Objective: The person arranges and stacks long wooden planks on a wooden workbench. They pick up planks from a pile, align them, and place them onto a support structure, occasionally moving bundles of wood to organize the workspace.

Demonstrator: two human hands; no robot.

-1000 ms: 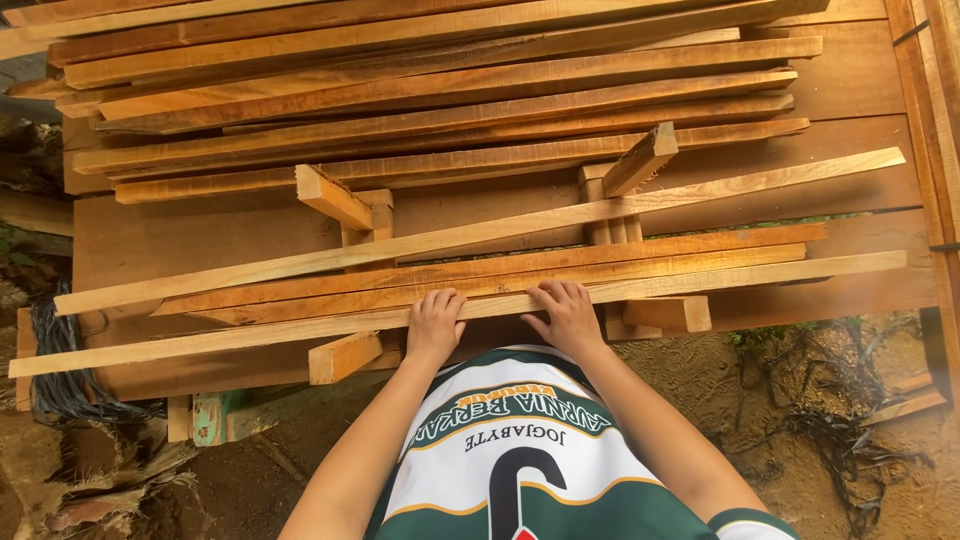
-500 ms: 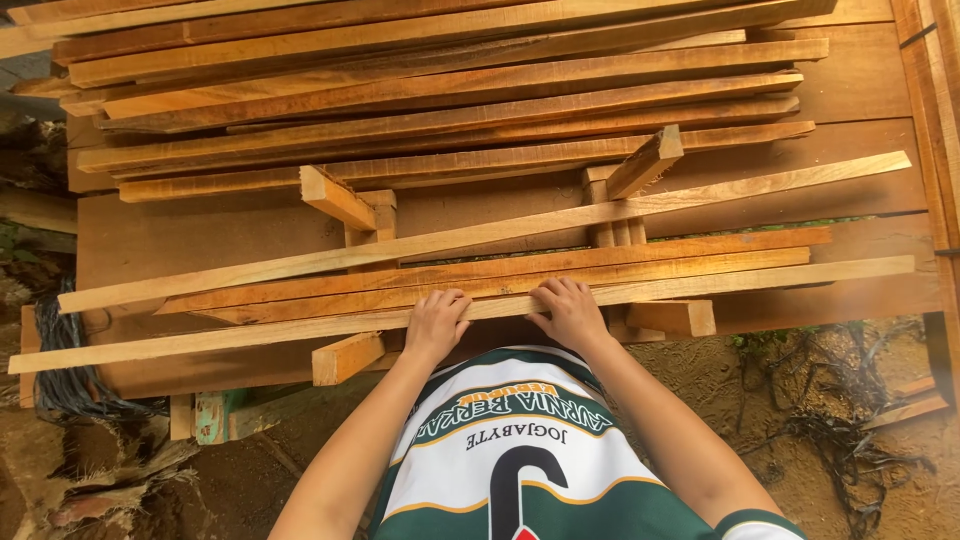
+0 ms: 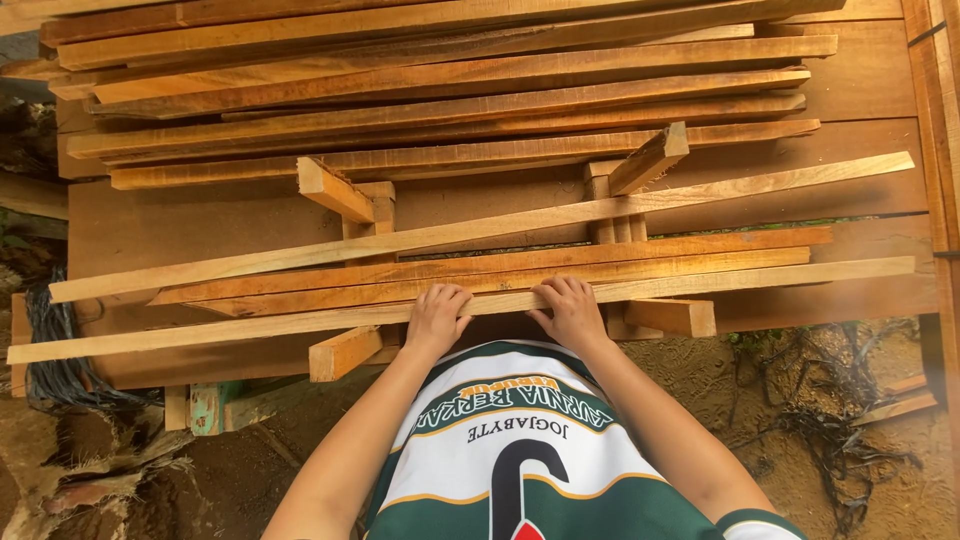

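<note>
My left hand and my right hand both rest palm-down, fingers curled, on the nearest long pale wooden slat, side by side near its middle. That slat lies across two short wooden cross blocks, together with a few more long slats just beyond it. One thinner slat runs at a slant above them. My white and green jersey fills the bottom of the head view.
A big stack of long reddish planks lies further back on a wide wooden board. Upright planks line the right edge. Bare dirt with roots lies on the right, black cables on the left.
Both hands stay pressed on the nearest slat. The view has drifted slightly; the slats sit a little lower in frame.
</note>
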